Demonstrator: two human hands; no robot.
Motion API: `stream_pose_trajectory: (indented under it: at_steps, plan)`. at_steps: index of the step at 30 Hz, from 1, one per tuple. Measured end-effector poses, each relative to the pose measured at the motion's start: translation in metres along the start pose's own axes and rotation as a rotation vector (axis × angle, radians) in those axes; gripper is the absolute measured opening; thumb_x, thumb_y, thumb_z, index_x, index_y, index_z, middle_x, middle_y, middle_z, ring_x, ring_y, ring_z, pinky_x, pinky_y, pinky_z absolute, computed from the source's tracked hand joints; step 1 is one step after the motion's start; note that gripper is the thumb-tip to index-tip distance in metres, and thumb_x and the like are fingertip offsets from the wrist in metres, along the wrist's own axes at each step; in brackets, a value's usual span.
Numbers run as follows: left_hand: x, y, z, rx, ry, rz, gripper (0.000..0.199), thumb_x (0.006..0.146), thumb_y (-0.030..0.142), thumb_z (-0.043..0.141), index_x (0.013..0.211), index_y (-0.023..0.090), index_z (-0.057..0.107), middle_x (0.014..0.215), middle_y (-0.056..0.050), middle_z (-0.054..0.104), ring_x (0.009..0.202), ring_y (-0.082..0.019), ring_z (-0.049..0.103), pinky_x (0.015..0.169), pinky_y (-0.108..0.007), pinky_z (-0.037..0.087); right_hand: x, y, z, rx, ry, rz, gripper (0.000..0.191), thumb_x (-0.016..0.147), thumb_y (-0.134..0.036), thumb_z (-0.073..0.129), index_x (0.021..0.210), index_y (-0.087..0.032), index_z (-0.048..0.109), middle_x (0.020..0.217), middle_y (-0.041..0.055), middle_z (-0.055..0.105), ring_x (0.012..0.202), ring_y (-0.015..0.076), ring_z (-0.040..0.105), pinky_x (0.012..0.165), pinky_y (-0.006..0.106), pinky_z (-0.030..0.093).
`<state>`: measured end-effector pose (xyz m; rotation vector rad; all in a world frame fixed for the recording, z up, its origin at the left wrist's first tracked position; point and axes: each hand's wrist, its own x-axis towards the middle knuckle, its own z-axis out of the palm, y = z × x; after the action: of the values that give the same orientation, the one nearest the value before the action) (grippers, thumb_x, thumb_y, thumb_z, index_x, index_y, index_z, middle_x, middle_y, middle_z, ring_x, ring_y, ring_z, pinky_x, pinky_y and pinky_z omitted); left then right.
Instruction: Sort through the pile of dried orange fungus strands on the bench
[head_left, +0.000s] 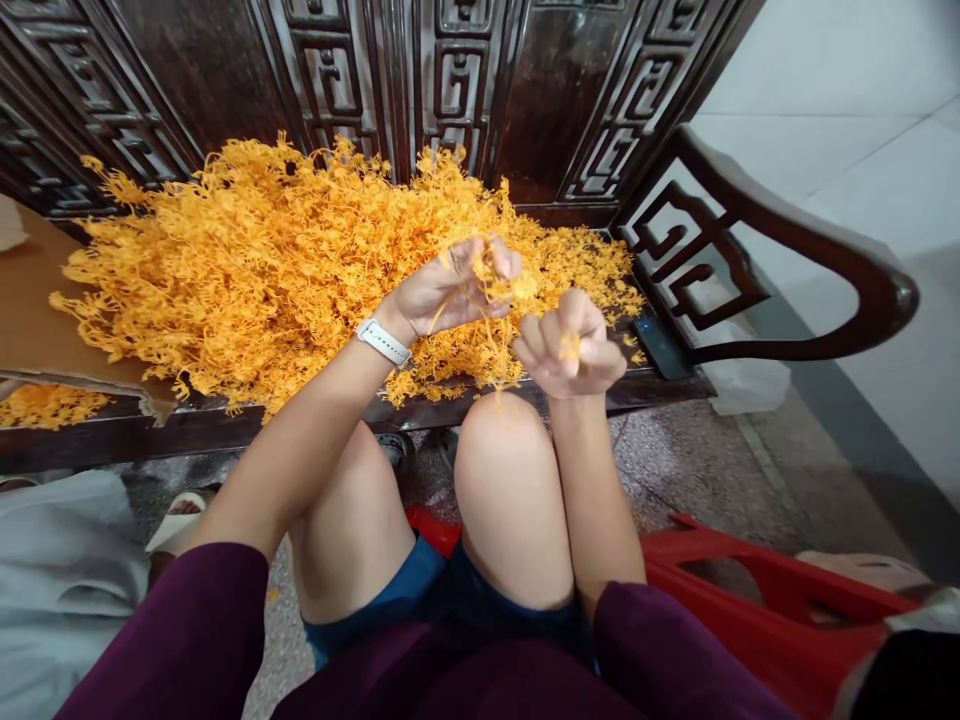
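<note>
A large heap of orange plastic flower sprigs (262, 250) lies on the seat of a dark carved wooden bench (202, 428). Over its right part is my left hand (457, 290), with a white band on the wrist. Its fingers are closed on an orange plastic sprig (491, 340), whose thin stems dangle towards my knee. Close by on the right, my right hand (571, 345) is curled into a pinch with a small orange plastic piece (570, 346) showing between thumb and finger. Whether that piece joins the sprig I cannot tell.
A cardboard sheet (67, 310) stands at the left end of the heap. Near the curved armrest (832, 240) lies a dark phone-like object (661, 346). Red plastic stools (750, 600) are at lower right. Another person's grey clothing (71, 570) and sandalled foot show at left.
</note>
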<state>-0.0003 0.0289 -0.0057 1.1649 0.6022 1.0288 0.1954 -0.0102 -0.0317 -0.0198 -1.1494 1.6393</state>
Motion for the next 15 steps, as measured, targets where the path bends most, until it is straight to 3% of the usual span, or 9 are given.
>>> stream_pose_trajectory:
  at_steps: [3,4,5,6,7,10,11,13,15]
  plan:
    - [0.008,0.0,-0.01,-0.07,0.107,-0.006,0.037,0.1,0.058,0.066,0.097,0.022,0.068,0.09,-0.003,0.065,0.077,-0.012,0.068,0.069,-0.029,0.057,-0.003,0.008,-0.01,-0.082,-0.615,0.226,0.017,0.07,-0.029,0.093,0.068,-0.026,0.076,0.048,0.0003,0.067,0.048,0.0143,0.061,0.048,0.027,0.052]
    - [0.011,0.0,-0.013,-0.079,0.141,-0.003,0.036,0.101,0.058,0.065,0.1,0.022,0.069,0.088,-0.002,0.065,0.075,-0.012,0.068,0.068,-0.028,0.056,-0.003,0.01,-0.013,-0.034,-0.777,0.25,0.016,0.068,-0.023,0.093,0.067,-0.025,0.077,0.053,0.0025,0.072,0.051,0.016,0.066,0.051,0.029,0.055]
    - [0.014,0.0,-0.016,-0.081,0.168,0.0,0.035,0.101,0.057,0.065,0.103,0.023,0.07,0.086,-0.002,0.066,0.073,-0.011,0.067,0.067,-0.027,0.055,-0.003,0.012,-0.016,0.062,-0.837,0.233,0.017,0.067,-0.019,0.091,0.065,-0.026,0.076,0.056,0.003,0.074,0.052,0.0169,0.067,0.052,0.03,0.055]
    - [0.016,0.0,-0.018,-0.078,0.191,0.006,0.034,0.102,0.057,0.065,0.106,0.023,0.071,0.083,-0.001,0.065,0.071,-0.01,0.066,0.066,-0.026,0.054,-0.002,0.013,-0.018,0.217,-0.758,0.165,0.019,0.069,-0.017,0.089,0.063,-0.027,0.074,0.057,0.0019,0.073,0.052,0.0168,0.067,0.052,0.03,0.055]
    - [0.017,0.0,-0.02,-0.073,0.212,0.011,0.034,0.101,0.056,0.065,0.108,0.024,0.072,0.08,-0.001,0.064,0.069,-0.01,0.065,0.064,-0.025,0.053,-0.001,0.013,-0.021,0.424,-0.539,0.059,0.02,0.072,-0.019,0.087,0.063,-0.028,0.073,0.057,0.0007,0.072,0.052,0.0163,0.064,0.051,0.03,0.053]
    - [0.02,0.0,-0.023,-0.065,0.259,0.019,0.033,0.1,0.056,0.067,0.111,0.026,0.073,0.069,0.002,0.06,0.064,-0.01,0.063,0.061,-0.023,0.051,0.002,0.009,-0.027,0.872,0.423,-0.193,0.004,0.087,-0.03,0.077,0.084,-0.033,0.076,0.076,0.0011,0.076,0.063,0.0167,0.064,0.053,0.03,0.054]
    - [0.021,0.0,-0.024,-0.073,0.262,0.017,0.032,0.1,0.056,0.068,0.111,0.026,0.074,0.067,0.003,0.058,0.062,-0.009,0.062,0.06,-0.022,0.051,0.003,0.008,-0.03,0.857,0.623,-0.206,0.007,0.091,-0.032,0.072,0.097,-0.033,0.076,0.088,0.0024,0.079,0.069,0.0167,0.066,0.057,0.031,0.057]
    - [0.021,0.0,-0.024,-0.111,0.247,-0.002,0.031,0.099,0.054,0.069,0.11,0.024,0.073,0.063,0.004,0.055,0.059,-0.008,0.061,0.059,-0.022,0.05,0.004,0.007,-0.035,0.601,0.724,-0.139,0.021,0.092,-0.037,0.07,0.111,-0.028,0.073,0.098,0.0036,0.078,0.073,0.0157,0.064,0.062,0.031,0.057]
    - [0.02,-0.002,-0.024,-0.146,0.216,-0.029,0.029,0.098,0.05,0.073,0.107,0.023,0.073,0.064,0.005,0.056,0.059,-0.007,0.06,0.06,-0.021,0.049,0.004,0.009,-0.036,0.29,0.687,-0.026,0.028,0.088,-0.043,0.074,0.11,-0.026,0.071,0.092,0.0016,0.074,0.068,0.0145,0.058,0.062,0.03,0.054]
